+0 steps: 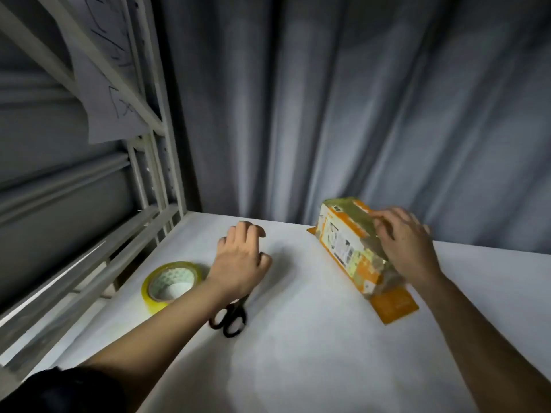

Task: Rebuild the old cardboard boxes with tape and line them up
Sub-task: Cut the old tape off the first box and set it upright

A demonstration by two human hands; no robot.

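Black-handled scissors [229, 318] lie nearest, half under the left hand [243, 257], which hangs slack and empty beside the tape roll [168, 283]. Right hand [404, 244] grasps the orange box [351, 251], standing on the white table [298, 353]. Sealing seems underway, though blur hides the seam; tape comes next.

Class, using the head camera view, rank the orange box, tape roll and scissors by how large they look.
1. Orange box, clearly largest.
2. Tape roll and scissors look similar; the left hand hides the blades, so unranked.
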